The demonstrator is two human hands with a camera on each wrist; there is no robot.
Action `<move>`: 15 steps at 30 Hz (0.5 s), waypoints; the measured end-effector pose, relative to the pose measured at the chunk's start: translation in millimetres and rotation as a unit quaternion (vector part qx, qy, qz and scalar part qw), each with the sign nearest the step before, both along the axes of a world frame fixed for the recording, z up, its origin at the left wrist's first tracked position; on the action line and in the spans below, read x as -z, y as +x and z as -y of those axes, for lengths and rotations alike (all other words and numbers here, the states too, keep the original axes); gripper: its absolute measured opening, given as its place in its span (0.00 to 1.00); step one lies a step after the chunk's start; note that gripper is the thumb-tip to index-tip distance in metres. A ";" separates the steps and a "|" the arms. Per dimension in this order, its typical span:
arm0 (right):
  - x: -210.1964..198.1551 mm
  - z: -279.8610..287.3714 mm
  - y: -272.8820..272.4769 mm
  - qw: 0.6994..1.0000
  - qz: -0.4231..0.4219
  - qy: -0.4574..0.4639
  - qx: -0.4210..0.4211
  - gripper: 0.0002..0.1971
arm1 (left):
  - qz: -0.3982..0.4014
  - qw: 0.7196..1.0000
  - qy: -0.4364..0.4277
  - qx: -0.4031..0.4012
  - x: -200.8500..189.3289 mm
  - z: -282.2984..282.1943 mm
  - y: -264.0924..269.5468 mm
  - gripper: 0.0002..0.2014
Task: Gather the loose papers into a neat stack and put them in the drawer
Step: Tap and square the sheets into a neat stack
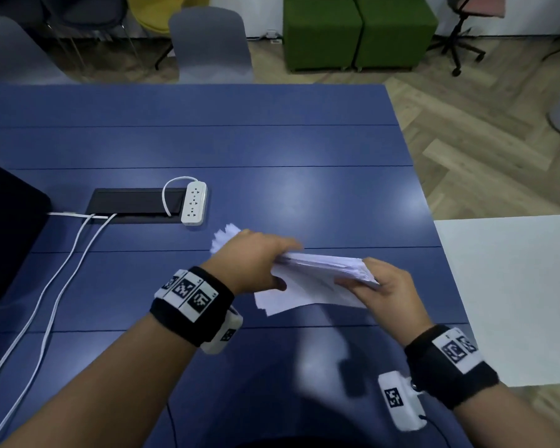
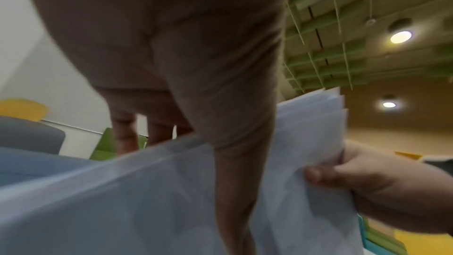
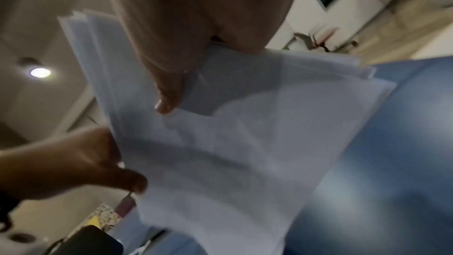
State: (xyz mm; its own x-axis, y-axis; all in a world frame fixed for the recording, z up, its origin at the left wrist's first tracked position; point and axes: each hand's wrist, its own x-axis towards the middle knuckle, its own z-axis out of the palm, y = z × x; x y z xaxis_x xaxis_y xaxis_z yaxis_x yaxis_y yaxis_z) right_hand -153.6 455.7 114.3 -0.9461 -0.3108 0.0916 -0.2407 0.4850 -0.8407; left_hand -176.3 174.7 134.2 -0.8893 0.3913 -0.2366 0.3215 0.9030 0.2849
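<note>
A sheaf of white papers [image 1: 317,279] hangs above the blue table [image 1: 272,150], held between both hands with its edges uneven. My left hand [image 1: 256,263] grips its left side, thumb under and fingers over the top. My right hand [image 1: 379,286] pinches the right end. In the left wrist view the papers [image 2: 147,201] fan out under my left thumb, and my right hand [image 2: 382,191] holds their far edge. In the right wrist view the papers [image 3: 245,143] sag below my right thumb, with my left hand [image 3: 81,162] at their edge. No drawer is in view.
A white power strip [image 1: 194,204] lies beside a black cable hatch [image 1: 136,205], with white cables [image 1: 62,270] trailing to the table's front left. A dark object [image 1: 7,227] sits at the left edge. A white surface [image 1: 514,295] adjoins the table on the right. Chairs and green cubes stand behind.
</note>
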 end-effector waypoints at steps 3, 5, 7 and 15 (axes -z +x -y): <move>-43.2 -8.6 -2.5 0.996 -0.047 0.045 -0.056 0.05 | 0.023 0.999 -0.043 0.012 -7.7 8.5 4.8 0.15; -63.4 -13.3 -2.7 0.997 -0.033 0.046 -0.060 0.08 | 0.072 0.997 0.000 0.003 -6.0 5.7 15.3 0.13; -76.9 -25.0 -9.8 0.996 0.039 0.058 -0.050 0.15 | 0.105 0.993 0.048 -0.012 -6.0 2.1 27.4 0.19; -54.0 -73.5 -18.7 0.896 0.314 -0.311 0.053 0.16 | 0.274 0.881 0.341 -0.179 -33.5 28.7 65.3 0.18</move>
